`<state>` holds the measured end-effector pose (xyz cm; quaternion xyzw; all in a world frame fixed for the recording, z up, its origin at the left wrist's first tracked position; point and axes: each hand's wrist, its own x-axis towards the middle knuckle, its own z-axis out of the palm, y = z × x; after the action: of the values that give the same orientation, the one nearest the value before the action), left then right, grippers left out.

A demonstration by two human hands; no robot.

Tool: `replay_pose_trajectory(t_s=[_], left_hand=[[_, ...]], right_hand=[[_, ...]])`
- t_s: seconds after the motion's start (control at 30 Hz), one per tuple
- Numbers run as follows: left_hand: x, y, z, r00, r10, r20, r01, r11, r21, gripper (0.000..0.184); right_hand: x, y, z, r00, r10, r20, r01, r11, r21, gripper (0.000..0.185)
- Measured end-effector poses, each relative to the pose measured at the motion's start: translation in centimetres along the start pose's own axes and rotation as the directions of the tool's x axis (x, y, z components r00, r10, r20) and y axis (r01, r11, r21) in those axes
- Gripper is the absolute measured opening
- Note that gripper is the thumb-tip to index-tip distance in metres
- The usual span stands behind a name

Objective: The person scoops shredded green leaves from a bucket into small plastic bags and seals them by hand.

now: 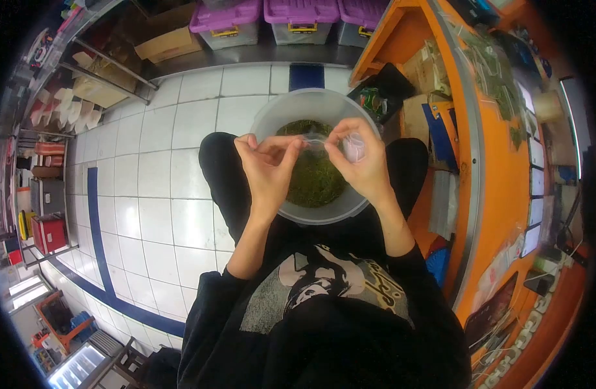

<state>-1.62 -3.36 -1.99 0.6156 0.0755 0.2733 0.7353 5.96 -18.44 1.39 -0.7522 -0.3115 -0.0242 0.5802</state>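
A round translucent plastic tub (272,117) stands between my knees, its bottom covered with green, crumbled plant material (314,178). Above it, my left hand (268,162) and my right hand (362,159) face each other, thumb and forefinger pinched. Between the fingertips stretches a thin piece of clear plastic (315,141), which looks like the edge of a small bag. A whitish, see-through bundle (354,148) sits inside the curled fingers of my right hand; its exact kind is hard to make out. Neither hand touches the plant material.
To my right runs an orange workbench (499,220) with flat packets (499,84) on top and boxes on its shelves. A black container (392,91) stands beside the tub. Purple-lidded bins (301,13) line the far side. White floor tiles (155,175) lie to my left, with metal racks beyond.
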Motion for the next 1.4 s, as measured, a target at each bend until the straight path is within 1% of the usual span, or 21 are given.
replay_pose_trajectory(t_s=[0.2, 0.33, 0.4, 0.53, 0.63, 0.7, 0.73, 0.8, 0.83, 0.87, 0.93, 0.97, 1.03, 1.07, 1.13, 1.17, 1.2, 1.27, 1.3, 1.33, 1.4], left_hand=[[0.0, -0.1, 0.4, 0.998, -0.013, 0.066, 0.011, 1.0, 0.026, 0.05], [-0.2, -0.6, 0.2, 0.994, -0.052, 0.093, 0.05, 0.999, 0.021, 0.051], [-0.3, -0.8, 0.4, 0.993, -0.027, 0.111, 0.02, 0.998, 0.063, 0.051], [-0.3, -0.5, 0.6, 0.99, -0.024, 0.142, 0.017, 0.998, 0.053, 0.051], [-0.3, -0.9, 0.4, 0.979, -0.078, 0.188, 0.073, 0.997, 0.036, 0.051], [-0.3, -1.0, 0.1, 0.97, -0.015, 0.245, -0.016, 0.992, 0.124, 0.05], [-0.2, -1.1, 0.1, 0.965, -0.013, 0.262, -0.016, 0.994, 0.108, 0.05], [-0.3, -1.0, 0.1, 0.964, -0.014, 0.264, -0.067, 0.954, 0.294, 0.045], [-0.4, -0.6, 0.2, 0.965, -0.066, 0.255, -0.017, 0.951, 0.31, 0.043], [-0.4, -1.1, -0.1, 0.964, -0.068, 0.259, 0.004, 0.971, 0.24, 0.044], [-0.2, -1.6, -0.7, 0.955, 0.001, 0.297, -0.086, 0.958, 0.273, 0.049], [0.0, -1.2, -1.0, 0.952, 0.007, 0.307, -0.093, 0.959, 0.267, 0.049], [0.2, 0.0, -1.4, 0.956, -0.061, 0.286, -0.008, 0.972, 0.235, 0.053], [0.2, 0.6, -1.3, 0.955, -0.06, 0.292, -0.01, 0.973, 0.232, 0.053], [0.4, 1.5, -1.1, 0.942, -0.212, 0.26, 0.147, 0.957, 0.251, 0.053], [0.5, 1.7, -0.9, 0.943, -0.183, 0.279, 0.128, 0.971, 0.204, 0.06], [0.5, 2.2, -0.7, 0.942, -0.179, 0.284, 0.124, 0.971, 0.203, 0.06], [0.8, 3.6, -0.2, 0.947, -0.088, 0.308, 0.093, 0.996, -0.002, 0.082], [1.1, 3.4, -0.3, 0.954, 0.039, 0.297, -0.05, 0.998, 0.029, 0.092], [1.3, 3.4, -0.6, 0.954, 0.041, 0.298, -0.051, 0.998, 0.025, 0.092], [1.4, 3.7, -1.1, 0.954, 0.005, 0.299, -0.006, 1.0, 0.004, 0.084]], right_hand=[[-0.2, 0.4, -0.2, 0.999, 0.031, 0.007, -0.031, 0.999, -0.006, 0.023], [-0.5, 0.6, 0.3, 1.0, 0.001, 0.019, -0.002, 0.999, 0.041, 0.024], [-0.6, 0.8, 0.4, 0.998, 0.06, 0.034, -0.062, 0.996, 0.059, 0.025], [-1.0, 0.9, 0.6, 0.997, 0.076, 0.015, -0.077, 0.995, 0.057, 0.025], [-1.0, 0.5, 1.0, 0.996, 0.088, 0.013, -0.088, 0.995, 0.056, 0.026], [-1.1, 0.9, 1.1, 0.999, 0.045, 0.02, -0.046, 0.998, 0.039, 0.027], [-1.1, 1.1, 1.1, 0.999, 0.047, 0.004, -0.047, 0.999, 0.022, 0.027], [-1.0, 1.3, 1.1, 0.999, -0.044, 0.013, 0.044, 0.998, -0.035, 0.028], [-1.2, 1.2, 1.0, 0.999, -0.01, 0.031, 0.011, 0.999, -0.033, 0.027], [-1.3, 1.0, 1.1, 0.998, 0.024, 0.051, -0.022, 0.999, -0.026, 0.025], [-1.3, 1.0, 0.6, 0.999, 0.014, 0.05, -0.015, 1.0, 0.015, 0.024], [-1.2, 0.8, 0.3, 0.993, 0.052, 0.103, -0.057, 0.997, 0.043, 0.023], [-1.4, 0.7, -0.1, 0.975, 0.125, 0.185, -0.151, 0.98, 0.133, 0.024], [-1.4, 0.5, -0.3, 0.976, 0.125, 0.179, -0.149, 0.98, 0.13, 0.024], [-1.1, -0.4, -0.7, 0.961, 0.088, 0.263, -0.105, 0.993, 0.054, 0.024], [-0.8, -0.9, -1.4, 0.959, 0.089, 0.269, -0.115, 0.99, 0.081, 0.025], [-0.5, -0.8, -2.2, 0.96, 0.087, 0.265, -0.112, 0.991, 0.079, 0.025], [0.2, -0.2, -4.6, 0.994, 0.069, 0.081, -0.088, 0.962, 0.257, 0.024], [0.8, -0.4, -6.3, 0.984, 0.113, -0.14, -0.052, 0.924, 0.38, 0.022], [1.2, -0.5, -8.3, 0.921, 0.179, -0.346, 0.013, 0.874, 0.487, 0.022], [1.2, 0.5, -11.5, 0.85, 0.209, -0.484, 0.187, 0.739, 0.647, 0.019]])
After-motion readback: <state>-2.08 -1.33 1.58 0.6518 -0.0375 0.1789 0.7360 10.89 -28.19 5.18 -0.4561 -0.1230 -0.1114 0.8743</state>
